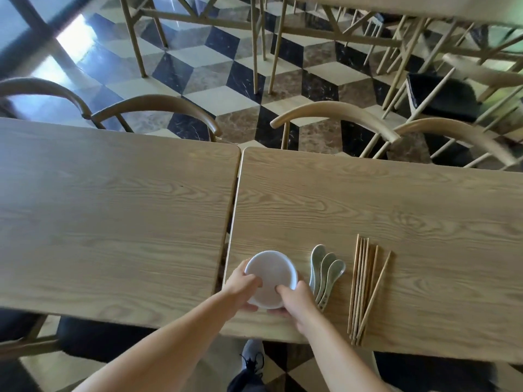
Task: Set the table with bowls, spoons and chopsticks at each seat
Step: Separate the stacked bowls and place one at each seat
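Note:
A white bowl (pixel 271 274), possibly the top of a stack, sits near the front edge of the right wooden table (pixel 396 205). My left hand (pixel 244 287) grips its left rim, thumb inside. My right hand (pixel 295 302) holds the near right rim, fingers curled over the edge. Just right of the bowl lie three grey-green ceramic spoons (pixel 325 274), nested side by side. Further right, several wooden chopsticks (pixel 365 287) lie in a loose bundle pointing away from me, one splayed out to the right.
A second wooden table (pixel 113 210) joins on the left with a narrow gap between them. Wooden chairs (pixel 158 108) stand tucked in along the far side, and another chair (pixel 336 114) is behind the right table. My shoe (pixel 252 355) shows below the table edge.

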{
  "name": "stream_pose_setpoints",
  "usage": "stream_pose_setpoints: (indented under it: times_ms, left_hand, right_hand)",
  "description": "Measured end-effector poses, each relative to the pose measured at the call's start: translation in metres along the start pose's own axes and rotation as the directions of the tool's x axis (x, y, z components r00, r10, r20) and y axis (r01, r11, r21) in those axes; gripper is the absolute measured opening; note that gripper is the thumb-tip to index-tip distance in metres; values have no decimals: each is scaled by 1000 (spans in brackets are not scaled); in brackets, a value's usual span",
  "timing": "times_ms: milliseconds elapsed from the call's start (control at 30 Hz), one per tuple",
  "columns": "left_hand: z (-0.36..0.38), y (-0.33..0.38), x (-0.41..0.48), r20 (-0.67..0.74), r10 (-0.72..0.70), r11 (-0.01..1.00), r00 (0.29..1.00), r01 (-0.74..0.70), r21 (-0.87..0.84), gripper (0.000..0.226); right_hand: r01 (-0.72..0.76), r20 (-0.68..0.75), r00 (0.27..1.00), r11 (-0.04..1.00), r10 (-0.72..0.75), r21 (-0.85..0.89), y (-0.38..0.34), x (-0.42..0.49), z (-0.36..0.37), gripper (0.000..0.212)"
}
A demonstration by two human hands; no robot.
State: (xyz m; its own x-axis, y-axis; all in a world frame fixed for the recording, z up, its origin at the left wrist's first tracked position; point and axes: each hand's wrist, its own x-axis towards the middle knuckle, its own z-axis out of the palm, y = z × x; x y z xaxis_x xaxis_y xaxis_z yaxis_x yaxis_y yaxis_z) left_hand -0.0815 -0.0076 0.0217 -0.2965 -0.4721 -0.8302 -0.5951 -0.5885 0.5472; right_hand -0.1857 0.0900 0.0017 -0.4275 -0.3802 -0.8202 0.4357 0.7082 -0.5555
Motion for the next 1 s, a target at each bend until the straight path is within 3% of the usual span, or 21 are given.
stream_pose_setpoints:
  times_ms: [367, 700, 1000]
  left_hand:
    - [-147, -48, -80, -176, 114, 984, 978, -136, -119, 42]
    - [-345, -173, -170, -330, 85, 946, 940, -180, -268, 49]
    - [-435, -251, -218, -440, 40, 877, 897, -243, -415, 47]
  right_hand:
    - [176, 70, 983, 981, -170, -85, -7, -85, 146, 33]
    - [281, 313, 926, 940, -212, -195, 41, -197, 352, 42]
    - [364, 535, 829, 883, -163, -296, 73, -243, 460, 39]
